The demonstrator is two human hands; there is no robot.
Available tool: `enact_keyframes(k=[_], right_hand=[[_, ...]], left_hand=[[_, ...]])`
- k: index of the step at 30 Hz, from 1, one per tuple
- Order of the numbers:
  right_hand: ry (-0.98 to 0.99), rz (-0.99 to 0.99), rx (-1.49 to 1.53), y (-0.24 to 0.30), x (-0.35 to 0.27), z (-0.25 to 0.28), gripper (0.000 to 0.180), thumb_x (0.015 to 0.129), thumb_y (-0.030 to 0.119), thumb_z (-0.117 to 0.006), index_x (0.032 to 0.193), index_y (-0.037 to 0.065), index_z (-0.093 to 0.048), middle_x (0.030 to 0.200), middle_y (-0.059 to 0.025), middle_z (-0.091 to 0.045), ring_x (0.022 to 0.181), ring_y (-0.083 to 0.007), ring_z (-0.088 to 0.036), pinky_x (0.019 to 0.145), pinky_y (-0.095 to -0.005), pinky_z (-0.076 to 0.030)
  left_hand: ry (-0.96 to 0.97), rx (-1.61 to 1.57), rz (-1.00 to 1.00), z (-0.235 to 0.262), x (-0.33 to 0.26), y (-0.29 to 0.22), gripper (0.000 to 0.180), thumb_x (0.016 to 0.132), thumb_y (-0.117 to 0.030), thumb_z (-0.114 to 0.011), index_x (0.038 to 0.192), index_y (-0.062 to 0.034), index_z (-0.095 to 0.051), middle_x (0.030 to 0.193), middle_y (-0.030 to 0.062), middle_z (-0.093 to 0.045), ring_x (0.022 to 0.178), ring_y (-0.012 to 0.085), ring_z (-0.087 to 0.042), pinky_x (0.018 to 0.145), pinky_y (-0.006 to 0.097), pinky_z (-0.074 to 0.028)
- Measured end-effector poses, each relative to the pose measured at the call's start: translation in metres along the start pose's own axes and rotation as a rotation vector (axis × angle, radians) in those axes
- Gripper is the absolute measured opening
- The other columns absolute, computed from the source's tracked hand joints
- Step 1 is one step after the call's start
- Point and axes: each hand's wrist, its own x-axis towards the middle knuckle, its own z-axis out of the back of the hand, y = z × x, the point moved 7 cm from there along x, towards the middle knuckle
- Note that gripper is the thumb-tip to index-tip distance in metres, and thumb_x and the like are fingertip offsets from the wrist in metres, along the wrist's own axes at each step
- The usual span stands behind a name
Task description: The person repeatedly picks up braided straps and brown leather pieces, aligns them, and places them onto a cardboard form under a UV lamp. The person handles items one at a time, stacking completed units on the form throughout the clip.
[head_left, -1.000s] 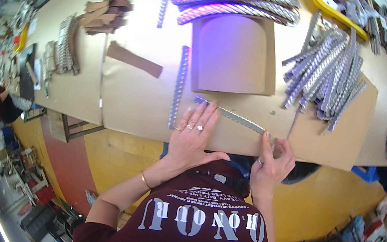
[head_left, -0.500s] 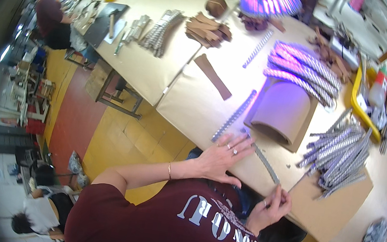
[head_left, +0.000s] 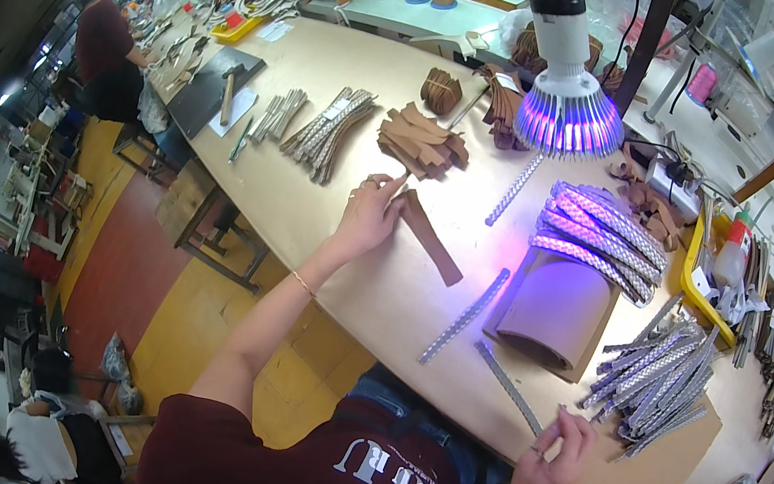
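My left hand (head_left: pixel 367 218) reaches out across the long wooden table (head_left: pixel 309 220) and rests its fingers on the near end of a flat brown leather strip (head_left: pixel 433 240). A heap of similar brown leather pieces (head_left: pixel 423 141) lies just beyond it. My right hand (head_left: pixel 555 458) is at the table's near edge, pinching the end of a narrow silver patterned strip (head_left: pixel 508 387). Another silver patterned strip (head_left: pixel 464 316) lies between the two hands. A curved brown board (head_left: pixel 558 315) stands behind them with several patterned strips (head_left: pixel 600 237) on it.
A lamp (head_left: pixel 572 99) with a purple glow hangs over the table. A big pile of silver strips (head_left: pixel 664 377) lies at the right, more strips (head_left: pixel 324 126) at the left, a yellow tray (head_left: pixel 705 282) beyond. Another person (head_left: pixel 108 56) works at the table's far left end.
The view has swung left and the table now runs diagonally. My left hand left the silver strip and reached out to the brown leather strip. My right hand still holds the silver strip's end.
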Motion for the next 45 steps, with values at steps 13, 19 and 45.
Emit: enact_keyframes(k=[13,19,45], right_hand=[[0.422,0.287,0.126,0.112,0.1,-0.16,0.039,0.085,0.009,-0.068,0.122,0.003,-0.057,0.112,-0.0162,-0.058,0.099,-0.0327,-0.059,0.084,-0.043,-0.048],[0.559,-0.049,0.514,0.1,0.115,-0.182,0.032,0.086,0.012,-0.071,0.116,0.002,-0.062,0.11,-0.0144,-0.059,0.102,-0.0274,-0.058,0.089,-0.0382,-0.046],[0.566,-0.079,0.432,0.025,0.125,-0.032,0.028,0.095,0.006,-0.06,0.122,-0.001,-0.057,0.076,-0.0032,-0.06,0.07,-0.0125,-0.059,0.065,-0.029,-0.049]], left_hand=[[0.245,-0.748,0.103,0.007,-0.011,-0.018,0.021,0.087,-0.005,-0.07,0.106,0.0012,-0.062,0.092,0.0061,-0.071,0.084,0.0127,-0.067,0.079,0.027,-0.053],[0.403,-1.114,0.092,0.045,-0.023,-0.071,0.044,0.089,-0.001,-0.068,0.13,-0.0011,-0.05,0.095,0.0086,-0.07,0.089,0.0116,-0.066,0.079,0.027,-0.051],[0.36,-0.897,0.006,0.006,-0.055,-0.145,0.036,0.095,-0.018,-0.062,0.126,-0.0005,-0.059,0.112,0.0121,-0.066,0.103,0.0188,-0.062,0.091,0.034,-0.049]])
